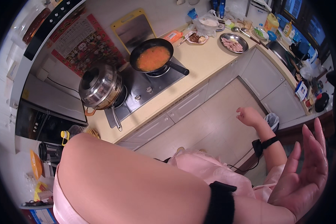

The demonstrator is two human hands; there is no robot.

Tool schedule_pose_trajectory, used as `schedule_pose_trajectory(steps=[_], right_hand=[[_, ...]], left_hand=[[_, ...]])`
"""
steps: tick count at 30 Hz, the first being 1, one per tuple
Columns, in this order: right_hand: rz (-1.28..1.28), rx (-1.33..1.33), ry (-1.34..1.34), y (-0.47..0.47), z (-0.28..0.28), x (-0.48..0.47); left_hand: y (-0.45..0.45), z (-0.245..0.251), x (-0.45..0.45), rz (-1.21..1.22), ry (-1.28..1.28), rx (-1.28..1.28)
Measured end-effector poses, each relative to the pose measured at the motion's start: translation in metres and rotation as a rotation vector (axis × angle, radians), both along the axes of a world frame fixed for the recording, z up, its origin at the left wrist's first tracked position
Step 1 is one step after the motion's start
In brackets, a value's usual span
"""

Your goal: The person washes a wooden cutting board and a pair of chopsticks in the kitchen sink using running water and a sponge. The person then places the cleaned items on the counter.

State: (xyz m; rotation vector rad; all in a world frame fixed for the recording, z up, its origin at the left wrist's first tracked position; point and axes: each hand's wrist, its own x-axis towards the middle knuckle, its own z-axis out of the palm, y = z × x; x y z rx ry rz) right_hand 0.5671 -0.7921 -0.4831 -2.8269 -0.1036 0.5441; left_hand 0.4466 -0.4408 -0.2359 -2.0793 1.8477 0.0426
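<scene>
My left arm reaches across close to the camera, and my left hand is raised at the right with its fingers apart and nothing in it. Beyond it, my right hand hangs over the floor, loosely curled, with no object visible in it. A black frying pan holds an orange-red sauce on the right burner of the gas stove. On the left burner stands a steel pot under a domed lid. Neither hand touches the cookware.
The pan's handle points toward the counter's front edge. A steel plate of sliced meat and a smaller dish are on the counter. Ladles lie near the sink. A bagged bin stands below.
</scene>
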Motion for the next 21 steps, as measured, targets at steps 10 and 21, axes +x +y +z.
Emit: schedule_pose_trajectory(steps=[10, 21], right_hand=[[-0.408, 0.569, -0.707, 0.093, 0.167, -0.121], [-0.693, 1.359, -1.147, 0.196, 0.239, -0.107]], left_hand=[[0.065, -0.007, 0.021, 0.069, 0.009, -0.046], [0.01, -0.037, 0.033, -0.161, -0.091, -0.139]])
